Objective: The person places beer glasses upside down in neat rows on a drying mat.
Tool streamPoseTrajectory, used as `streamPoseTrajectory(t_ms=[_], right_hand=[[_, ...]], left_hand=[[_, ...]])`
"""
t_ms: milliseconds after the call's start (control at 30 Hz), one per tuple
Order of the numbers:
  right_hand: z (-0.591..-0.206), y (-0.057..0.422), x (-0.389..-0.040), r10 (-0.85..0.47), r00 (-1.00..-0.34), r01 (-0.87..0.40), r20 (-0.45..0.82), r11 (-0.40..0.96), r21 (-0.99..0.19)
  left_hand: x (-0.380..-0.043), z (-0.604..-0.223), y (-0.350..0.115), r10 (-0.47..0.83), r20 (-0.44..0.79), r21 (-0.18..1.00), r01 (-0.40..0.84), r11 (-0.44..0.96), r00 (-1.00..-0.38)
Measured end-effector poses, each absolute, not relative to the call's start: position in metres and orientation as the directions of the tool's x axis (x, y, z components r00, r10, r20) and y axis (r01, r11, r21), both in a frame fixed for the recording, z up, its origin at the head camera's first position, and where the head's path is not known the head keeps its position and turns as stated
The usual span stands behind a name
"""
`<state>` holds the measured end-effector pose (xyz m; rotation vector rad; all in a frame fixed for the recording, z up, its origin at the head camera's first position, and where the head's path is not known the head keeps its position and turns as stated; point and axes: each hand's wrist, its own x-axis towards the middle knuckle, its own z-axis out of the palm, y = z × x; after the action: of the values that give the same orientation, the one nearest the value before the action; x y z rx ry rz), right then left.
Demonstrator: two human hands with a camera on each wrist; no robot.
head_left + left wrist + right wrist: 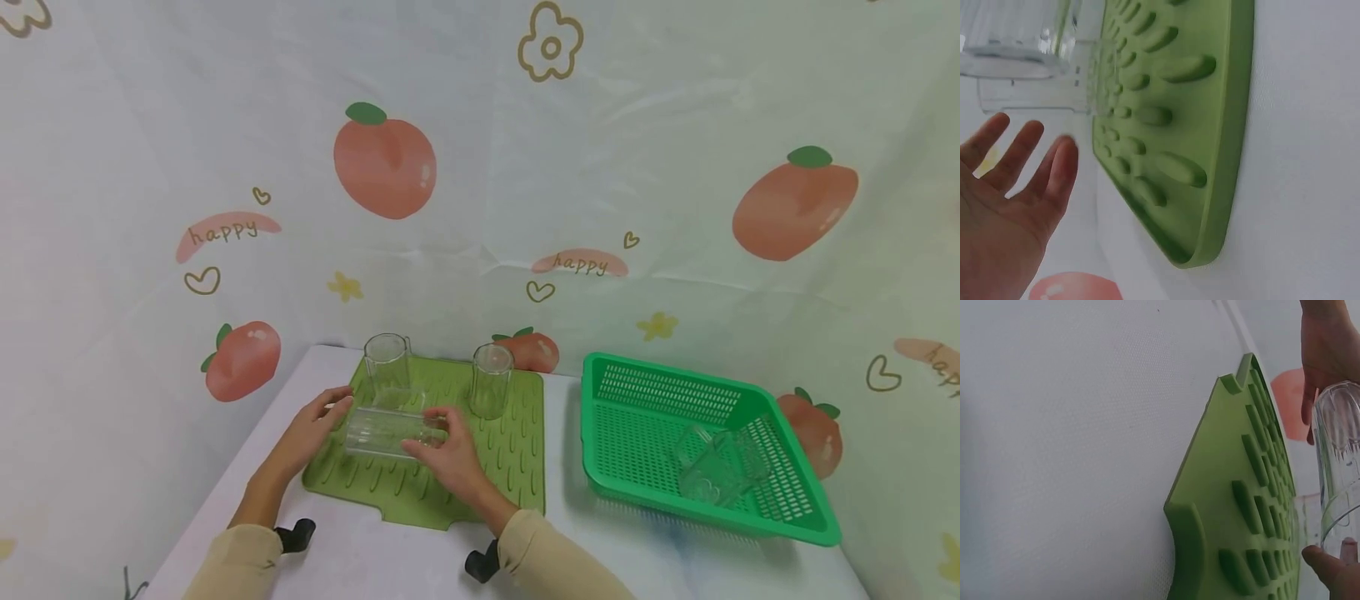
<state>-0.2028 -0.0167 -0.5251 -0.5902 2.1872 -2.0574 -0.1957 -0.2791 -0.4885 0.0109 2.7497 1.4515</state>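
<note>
A clear glass mug [375, 433] lies sideways in the air above a green ribbed drying mat [517, 467]. My right hand [453, 457] grips it by its rim end, with the thumb and fingers also seen at the edge of the right wrist view. My left hand [307, 429] is beside the mug's base; its fingers look loosely spread, apart from the glass in the left wrist view. Two clear glasses stand on the mat's far part: a mug [387, 371] at the left and a glass [492, 383] at the right.
A green plastic basket [600, 467] stands to the right on the white table [562, 542]. Clear glassware [712, 475] lies in its right part. A printed curtain [465, 167] hangs close behind the mat and basket.
</note>
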Motion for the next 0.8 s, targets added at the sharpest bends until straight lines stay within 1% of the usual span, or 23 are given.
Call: streamPoseTrajectory(t_ms=[100,200,333,467,667,733,800], right_hand=[[-0.525,-0.019,-0.202,-0.327,-0.921,-0.23,0.211,0.021,-0.973],[-0.525,-0.021,-0.202,-0.328,-0.921,-0.228,0.211,0.014,-0.974],[-0.526,-0.023,-0.2,-0.34,-0.919,-0.219,0.201,0.014,-0.976],[-0.525,-0.024,-0.197,-0.343,-0.921,-0.207,0.184,0.031,-0.978],[-0.524,-0.024,-0.194,-0.359,-0.916,-0.231,0.178,0.111,-0.967],[-0.524,-0.024,-0.193,-0.36,-0.912,-0.272,0.196,0.172,-0.947],[-0.522,-0.023,-0.192,-0.365,-0.898,-0.348,0.244,0.251,-0.903]], left_hand=[[-0.192,-0.487,-0.277,0.08,-0.012,0.846,0.033,0.533,-0.997],[-0.19,-0.486,-0.274,0.134,-0.043,0.865,0.03,0.501,-0.99],[-0.188,-0.486,-0.274,0.157,-0.095,0.884,-0.011,0.468,-0.983],[-0.188,-0.489,-0.277,0.18,-0.073,0.901,0.013,0.433,-0.981],[-0.188,-0.489,-0.28,0.221,-0.022,0.919,0.067,0.388,-0.975],[-0.189,-0.489,-0.28,0.216,-0.017,0.924,0.067,0.377,-0.976],[-0.19,-0.489,-0.279,0.206,-0.014,0.927,0.064,0.37,-0.978]])
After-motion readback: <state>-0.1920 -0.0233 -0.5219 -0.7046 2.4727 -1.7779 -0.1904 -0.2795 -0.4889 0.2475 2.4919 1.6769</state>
